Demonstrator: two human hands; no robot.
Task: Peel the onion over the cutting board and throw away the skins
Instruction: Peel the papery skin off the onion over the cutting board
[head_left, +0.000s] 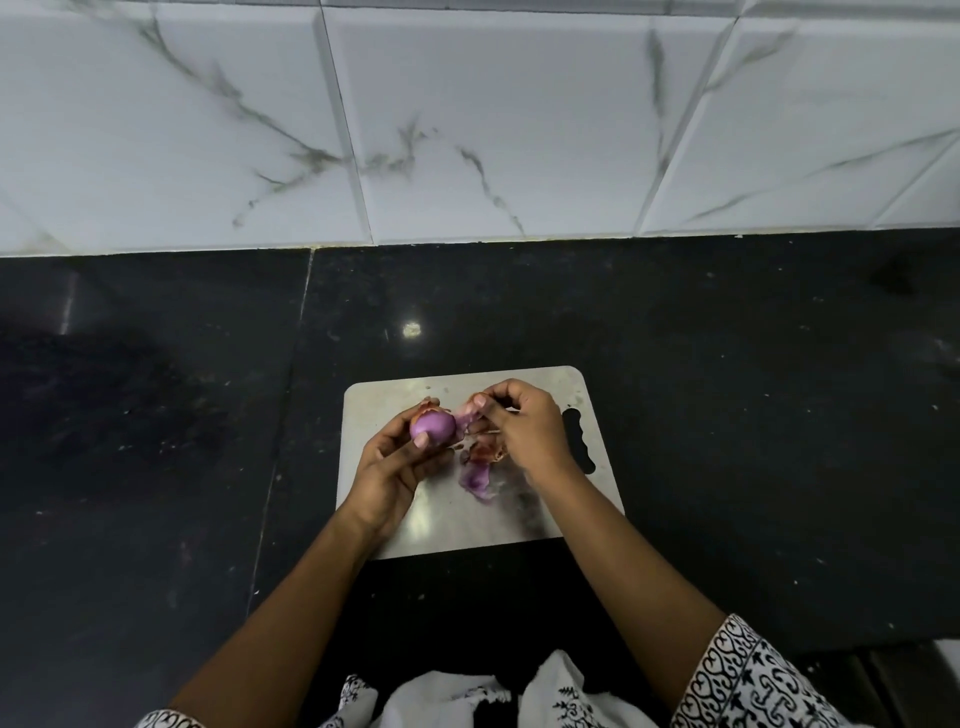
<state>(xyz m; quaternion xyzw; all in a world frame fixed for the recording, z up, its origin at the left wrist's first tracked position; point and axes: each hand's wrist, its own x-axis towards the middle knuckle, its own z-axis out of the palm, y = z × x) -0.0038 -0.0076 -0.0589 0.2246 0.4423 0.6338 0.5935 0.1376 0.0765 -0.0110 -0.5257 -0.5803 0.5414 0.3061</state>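
Note:
A small purple onion (432, 427), mostly bare of skin, sits in the fingers of my left hand (393, 470) above the grey cutting board (447, 525). My right hand (524, 428) pinches a strip of skin (467, 415) that still hangs from the onion's right side. Loose skins (480, 467), brown and purple, lie on the board just below the two hands.
The board lies on a black stone counter (727, 415), its handle slot (579, 439) on the right. A white marble-tiled wall (467, 119) rises behind the counter. My patterned white sleeves (748, 686) show at the bottom.

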